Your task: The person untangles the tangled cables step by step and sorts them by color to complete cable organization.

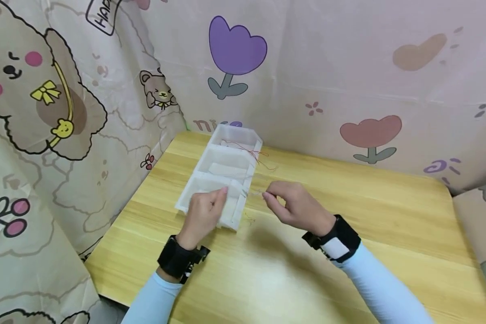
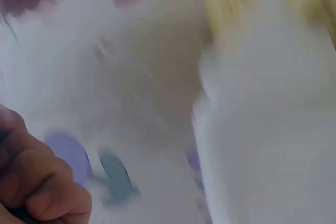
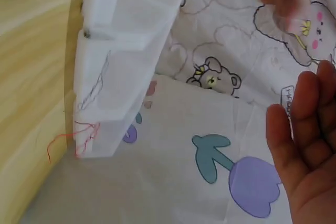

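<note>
A white three-compartment tray stands on the wooden table. Above its nearest compartment is my left hand, fingers curled and thumb laid against the forefinger. My right hand is off the tray's right side, with thumb and forefinger pinching a thin pale thread. This thread stretches faintly toward the left hand's thumb. Red thread hangs over the edge of the farthest compartment, and grey thread drapes over the middle one. In the left wrist view, the curled fingers are at the lower left and the tray is blurred.
A few strands of yellow thread lie beside the tray's near right corner. The wooden table extends to the right. Printed cloth hangs behind and along the left side, near the table's edges.
</note>
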{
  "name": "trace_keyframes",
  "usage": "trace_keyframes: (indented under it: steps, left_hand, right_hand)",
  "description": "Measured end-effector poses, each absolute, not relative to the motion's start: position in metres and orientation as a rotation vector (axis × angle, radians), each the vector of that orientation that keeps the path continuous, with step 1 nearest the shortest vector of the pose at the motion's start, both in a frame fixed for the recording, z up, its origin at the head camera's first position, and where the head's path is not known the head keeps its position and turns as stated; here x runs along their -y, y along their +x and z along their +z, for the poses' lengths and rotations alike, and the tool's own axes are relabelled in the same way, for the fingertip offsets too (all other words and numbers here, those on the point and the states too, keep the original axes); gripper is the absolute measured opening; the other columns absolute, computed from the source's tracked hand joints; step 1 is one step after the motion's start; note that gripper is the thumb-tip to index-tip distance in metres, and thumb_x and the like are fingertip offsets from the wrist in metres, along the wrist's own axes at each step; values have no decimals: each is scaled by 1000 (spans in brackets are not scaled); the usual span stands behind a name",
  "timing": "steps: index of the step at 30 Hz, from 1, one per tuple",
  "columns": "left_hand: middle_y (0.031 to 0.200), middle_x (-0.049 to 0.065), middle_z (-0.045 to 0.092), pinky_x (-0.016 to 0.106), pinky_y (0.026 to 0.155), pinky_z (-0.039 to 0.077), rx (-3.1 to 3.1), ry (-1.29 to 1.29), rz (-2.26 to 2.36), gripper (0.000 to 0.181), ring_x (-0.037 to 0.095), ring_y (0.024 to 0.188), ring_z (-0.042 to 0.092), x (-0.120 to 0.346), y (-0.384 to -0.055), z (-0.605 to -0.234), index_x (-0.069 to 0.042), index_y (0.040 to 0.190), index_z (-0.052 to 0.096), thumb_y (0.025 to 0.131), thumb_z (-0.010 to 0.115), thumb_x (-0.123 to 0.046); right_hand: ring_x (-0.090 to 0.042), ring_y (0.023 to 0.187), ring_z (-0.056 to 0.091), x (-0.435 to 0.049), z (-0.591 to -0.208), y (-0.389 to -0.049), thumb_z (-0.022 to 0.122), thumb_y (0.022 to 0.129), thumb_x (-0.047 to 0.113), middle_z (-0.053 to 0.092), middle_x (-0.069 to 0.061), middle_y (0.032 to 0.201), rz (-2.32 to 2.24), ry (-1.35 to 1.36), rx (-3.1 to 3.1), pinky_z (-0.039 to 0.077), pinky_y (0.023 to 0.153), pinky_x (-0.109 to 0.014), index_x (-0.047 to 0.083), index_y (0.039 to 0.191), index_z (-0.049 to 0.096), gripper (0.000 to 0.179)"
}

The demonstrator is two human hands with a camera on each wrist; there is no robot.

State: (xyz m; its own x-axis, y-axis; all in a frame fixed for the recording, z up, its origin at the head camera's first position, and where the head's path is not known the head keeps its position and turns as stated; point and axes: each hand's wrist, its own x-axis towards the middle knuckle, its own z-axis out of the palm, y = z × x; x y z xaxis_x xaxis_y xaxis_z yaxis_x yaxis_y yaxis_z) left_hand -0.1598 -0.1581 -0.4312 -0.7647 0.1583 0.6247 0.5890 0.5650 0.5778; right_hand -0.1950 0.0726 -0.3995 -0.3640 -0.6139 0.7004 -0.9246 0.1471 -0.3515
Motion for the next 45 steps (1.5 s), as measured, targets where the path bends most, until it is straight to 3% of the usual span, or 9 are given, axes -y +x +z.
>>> trace_keyframes:
  steps: [4, 11, 21, 36, 45]
  left_hand:
    - [44, -9, 24, 22, 35, 17, 2306, -699, -1112, 50, 5, 37, 20, 142, -159, -429, -17, 52, 30, 99, 45, -24]
    - [44, -9, 20, 22, 35, 14, 2280, -620, -1180, 52, 5, 38, 16, 146, -151, -437, -17, 51, 26, 99, 45, -23]
    - [47, -9, 21, 22, 37, 16, 2339, -595, -1269, 50, 6, 40, 17, 158, -145, -444, -17, 53, 28, 99, 46, -27]
    - [49, -8, 19, 21, 40, 15, 2362, -600, -1262, 49, 6, 41, 16, 163, -146, -449, -17, 55, 28, 98, 47, -30]
    - [52, -7, 19, 21, 41, 15, 2378, -614, -1215, 47, 6, 43, 17, 160, -150, -449, -17, 57, 29, 98, 46, -32]
  right_hand:
    - [-3, 58, 42, -70, -401, -200, 52, 90, 7, 45, 11, 67, 1091, 1468, 2062, 42, 51, -22, 16, 75, 55, 18]
    - [-4, 52, 39, -71, -411, -210, 51, 93, 11, 42, 10, 62, 1174, 1379, 2143, 37, 46, -23, 16, 72, 53, 22]
    - [-9, 50, 42, -48, -427, -266, 52, 95, 29, 47, 3, 59, 1043, 1162, 2515, 37, 47, -29, 16, 80, 61, 22]
    - [-14, 58, 50, 4, -443, -319, 59, 91, 25, 58, -1, 66, 795, 1061, 2869, 44, 55, -29, 9, 78, 66, 22]
    - [-16, 63, 54, 25, -460, -323, 63, 89, 29, 64, -3, 75, 750, 862, 2990, 47, 59, -31, 9, 83, 70, 23]
